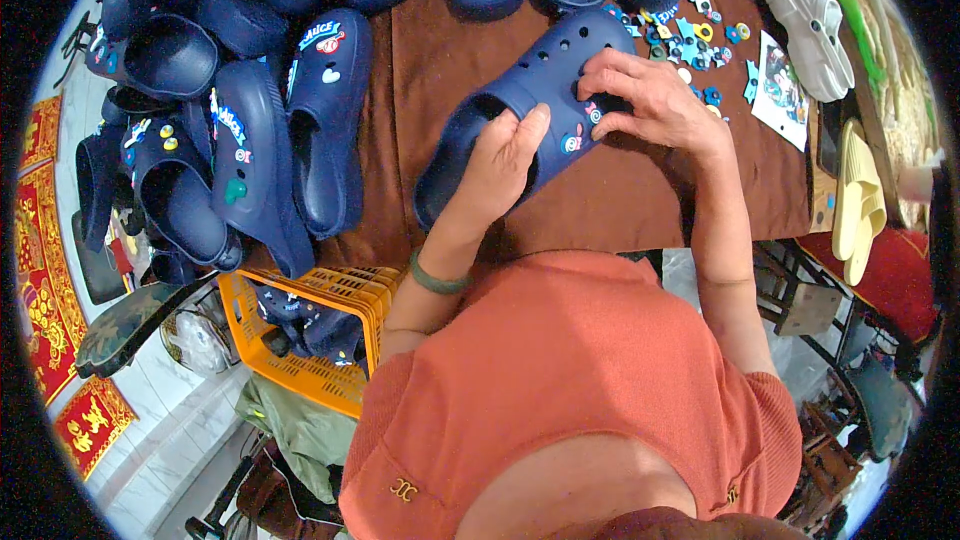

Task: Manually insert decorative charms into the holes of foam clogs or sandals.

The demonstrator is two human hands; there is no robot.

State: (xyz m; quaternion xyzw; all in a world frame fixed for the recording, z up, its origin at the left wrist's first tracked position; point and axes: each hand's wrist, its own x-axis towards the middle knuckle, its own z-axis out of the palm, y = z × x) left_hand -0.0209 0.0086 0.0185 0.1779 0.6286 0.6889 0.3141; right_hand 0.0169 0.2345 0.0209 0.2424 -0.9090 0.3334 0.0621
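Note:
A navy blue clog with round holes lies tilted over the brown cloth, its toe pointing away to the right. My left hand grips it at the opening, thumb on the upper and the other fingers hidden below. My right hand is curled over the side of the toe. Between its thumb and forefinger sits a small round pink-and-white shoe charm, touching the clog. Another pink-and-white charm is on the clog just nearer to me.
Loose colourful charms lie beyond my right hand, beside a printed picture card. White clogs stand far right, near yellow slippers. Decorated navy clogs crowd the left. An orange basket holds more below the table.

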